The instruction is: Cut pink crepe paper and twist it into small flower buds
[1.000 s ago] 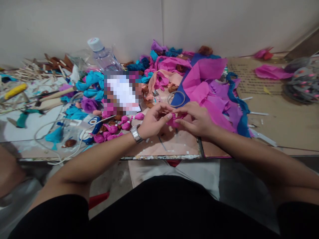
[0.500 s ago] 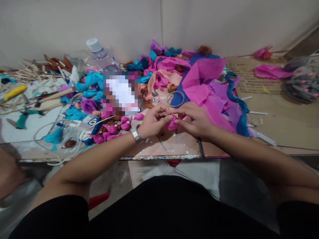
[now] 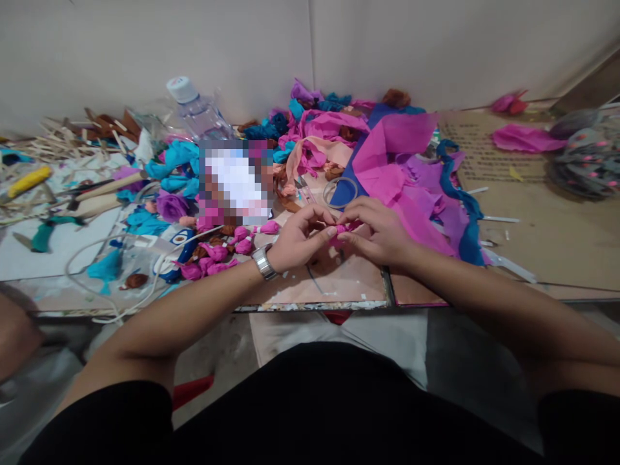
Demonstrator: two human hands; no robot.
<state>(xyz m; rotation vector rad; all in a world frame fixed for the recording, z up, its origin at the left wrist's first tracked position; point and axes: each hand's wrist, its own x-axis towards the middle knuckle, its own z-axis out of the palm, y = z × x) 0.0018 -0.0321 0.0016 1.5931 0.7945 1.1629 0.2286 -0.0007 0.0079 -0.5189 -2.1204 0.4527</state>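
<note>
A small piece of pink crepe paper (image 3: 341, 228) is pinched between my two hands, just above the table edge. My left hand (image 3: 304, 237), with a metal watch on its wrist, grips it from the left with thumb and fingers. From the right, my right hand (image 3: 376, 231) pinches the same paper; fingers cover most of it. Beyond the hands lie a roll of tape (image 3: 340, 193) and a cutter (image 3: 305, 191). Left of my left hand is a cluster of pink paper buds (image 3: 213, 253) with white bands.
Large pink crepe sheets (image 3: 387, 168) spread behind my right hand. A clear bottle (image 3: 203, 113) stands at the back. Wooden sticks (image 3: 68, 139) and a yellow-handled tool (image 3: 29, 181) lie left. Printed cardboard (image 3: 542, 226) covers the right. Someone's blurred limb (image 3: 17, 336) shows at far left.
My fingers have shifted around the pink crepe paper, and less of it shows between them. The other person's limb at far left has moved slightly left.
</note>
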